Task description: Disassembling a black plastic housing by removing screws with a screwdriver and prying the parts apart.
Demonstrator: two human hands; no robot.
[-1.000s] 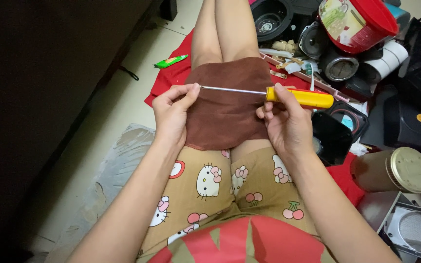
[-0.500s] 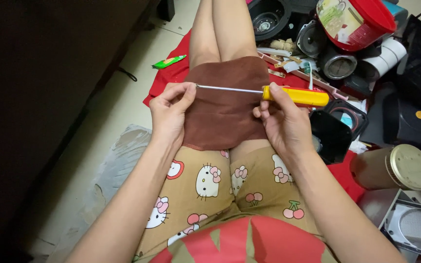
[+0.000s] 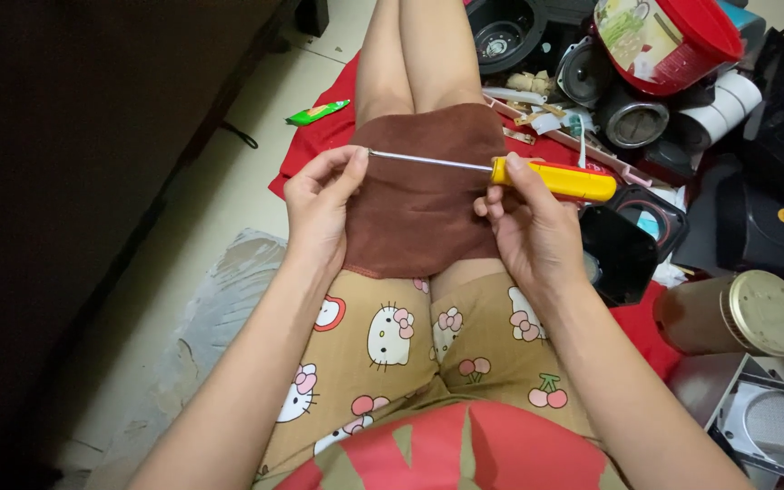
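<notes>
Both hands grip the screwdriver [image 3: 537,174]: left hand [image 3: 319,204] apparently pinching tip, right hand [image 3: 528,227] on handle.

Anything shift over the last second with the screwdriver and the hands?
Barely. The screwdriver edged slightly left across the brown cloth. The right hand stays on the yellow handle, the left hand still pinches the shaft tip. Cloth and clutter unchanged.

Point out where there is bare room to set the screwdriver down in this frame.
Bare tiled floor lies on the person's left, bordered by the red cloth, a green wrapper and the dark furniture. The brown towel on the lap is also free. The right side is crowded: speaker parts, red tub, jar.
</notes>
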